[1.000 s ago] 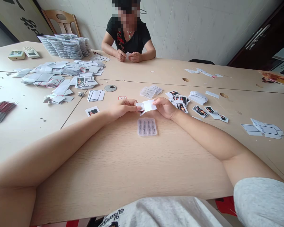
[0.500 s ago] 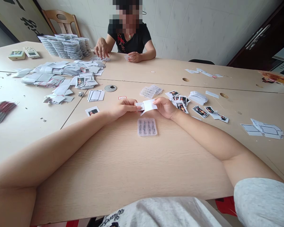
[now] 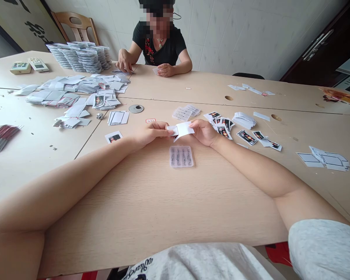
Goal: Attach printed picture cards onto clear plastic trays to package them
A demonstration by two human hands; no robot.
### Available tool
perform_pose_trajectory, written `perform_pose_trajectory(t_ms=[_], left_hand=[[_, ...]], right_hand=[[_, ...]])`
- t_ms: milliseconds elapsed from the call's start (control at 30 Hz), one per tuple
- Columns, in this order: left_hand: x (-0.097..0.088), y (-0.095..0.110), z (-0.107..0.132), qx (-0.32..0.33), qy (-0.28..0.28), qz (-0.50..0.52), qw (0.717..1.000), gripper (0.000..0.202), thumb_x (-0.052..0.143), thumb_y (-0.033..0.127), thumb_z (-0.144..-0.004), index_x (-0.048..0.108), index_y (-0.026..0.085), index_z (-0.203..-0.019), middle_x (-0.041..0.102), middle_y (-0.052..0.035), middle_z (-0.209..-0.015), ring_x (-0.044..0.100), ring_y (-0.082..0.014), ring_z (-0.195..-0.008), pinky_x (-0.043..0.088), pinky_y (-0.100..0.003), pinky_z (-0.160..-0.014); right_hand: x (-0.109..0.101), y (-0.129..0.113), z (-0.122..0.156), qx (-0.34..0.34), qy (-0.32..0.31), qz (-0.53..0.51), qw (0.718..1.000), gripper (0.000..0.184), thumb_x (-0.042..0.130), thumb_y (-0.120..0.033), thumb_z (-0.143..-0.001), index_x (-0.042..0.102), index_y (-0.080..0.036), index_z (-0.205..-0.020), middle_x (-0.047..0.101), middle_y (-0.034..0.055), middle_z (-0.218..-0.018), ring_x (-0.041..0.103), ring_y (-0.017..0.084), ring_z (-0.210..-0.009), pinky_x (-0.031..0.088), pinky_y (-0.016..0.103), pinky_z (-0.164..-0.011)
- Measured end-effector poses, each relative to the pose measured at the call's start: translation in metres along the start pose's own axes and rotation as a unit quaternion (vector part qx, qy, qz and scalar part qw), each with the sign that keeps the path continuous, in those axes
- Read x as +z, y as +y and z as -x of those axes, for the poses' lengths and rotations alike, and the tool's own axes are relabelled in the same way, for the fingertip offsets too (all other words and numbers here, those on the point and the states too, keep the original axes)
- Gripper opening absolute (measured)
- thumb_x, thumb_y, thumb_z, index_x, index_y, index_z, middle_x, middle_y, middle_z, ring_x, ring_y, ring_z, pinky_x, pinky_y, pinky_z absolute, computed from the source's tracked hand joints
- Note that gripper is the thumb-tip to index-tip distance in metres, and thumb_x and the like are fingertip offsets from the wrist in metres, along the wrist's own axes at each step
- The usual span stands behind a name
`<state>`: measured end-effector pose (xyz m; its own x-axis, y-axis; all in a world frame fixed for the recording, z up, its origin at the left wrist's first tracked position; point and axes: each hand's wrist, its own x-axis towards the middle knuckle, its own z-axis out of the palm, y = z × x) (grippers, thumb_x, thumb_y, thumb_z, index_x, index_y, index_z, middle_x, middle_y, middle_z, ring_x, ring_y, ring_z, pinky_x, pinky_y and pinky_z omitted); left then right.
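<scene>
Between my two hands is a white paper label (image 3: 185, 128), partly split into two flaps, with a dark printed bit showing beneath. My left hand (image 3: 154, 132) pinches its left end, and my right hand (image 3: 204, 131) grips its right end. Just below them on the table lies a clear plastic box (image 3: 181, 156) with several narrow compartments holding small dark hooks. More clear boxes (image 3: 186, 112) lie behind my hands. Beside my right hand is a pile of dark printed labels (image 3: 222, 125). One single printed label (image 3: 114, 137) lies near my left forearm.
Across the table (image 3: 163, 202) sits a person (image 3: 160, 46) in black, handling small items. Stacked packs (image 3: 80, 57) and a heap of white cards (image 3: 76, 89) fill the left back. White slips (image 3: 244, 120) and bordered cards (image 3: 323, 158) lie to the right.
My hands and the label have hardly moved. Across the table, the other person's head has lifted slightly and one hand has shifted a little over the items there.
</scene>
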<state>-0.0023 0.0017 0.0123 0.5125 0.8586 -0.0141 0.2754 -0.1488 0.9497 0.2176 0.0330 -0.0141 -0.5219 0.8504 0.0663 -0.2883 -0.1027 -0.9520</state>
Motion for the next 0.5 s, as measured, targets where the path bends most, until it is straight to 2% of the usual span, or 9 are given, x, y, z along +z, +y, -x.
perform_pose_trajectory(t_ms=[200, 367, 500], left_hand=[[0.0012, 0.0007, -0.0001, 0.004, -0.011, 0.018, 1.0, 0.026, 0.063, 0.037, -0.079, 0.059, 0.016, -0.065, 0.062, -0.001, -0.073, 0.048, -0.0139, -0.075, 0.031, -0.03, -0.073], [0.0012, -0.0012, -0.0008, 0.007, -0.017, 0.043, 0.999, 0.025, 0.062, 0.036, -0.079, 0.058, 0.016, -0.066, 0.065, -0.0014, -0.077, 0.051, -0.0146, -0.078, 0.032, -0.03, -0.076], [0.0014, -0.0022, -0.001, 0.008, -0.013, 0.048, 0.999, 0.025, 0.063, 0.037, -0.078, 0.058, 0.016, -0.066, 0.065, -0.0022, -0.078, 0.052, -0.0151, -0.078, 0.033, -0.03, -0.075]], right_hand=[[0.0008, -0.0013, 0.0, -0.001, -0.016, -0.003, 1.0, 0.011, 0.056, -0.022, -0.065, 0.056, -0.015, -0.057, 0.051, 0.0018, -0.065, 0.046, 0.014, -0.071, 0.038, 0.027, -0.075], [0.0014, -0.0006, -0.0002, 0.002, 0.018, -0.013, 1.0, 0.009, 0.057, -0.021, -0.063, 0.054, -0.015, -0.056, 0.051, 0.0014, -0.067, 0.045, 0.013, -0.071, 0.038, 0.028, -0.073], [0.0002, 0.0006, -0.0013, -0.003, 0.015, -0.028, 0.999, 0.007, 0.058, -0.019, -0.062, 0.056, -0.015, -0.057, 0.052, 0.0014, -0.066, 0.045, 0.013, -0.071, 0.037, 0.026, -0.071]])
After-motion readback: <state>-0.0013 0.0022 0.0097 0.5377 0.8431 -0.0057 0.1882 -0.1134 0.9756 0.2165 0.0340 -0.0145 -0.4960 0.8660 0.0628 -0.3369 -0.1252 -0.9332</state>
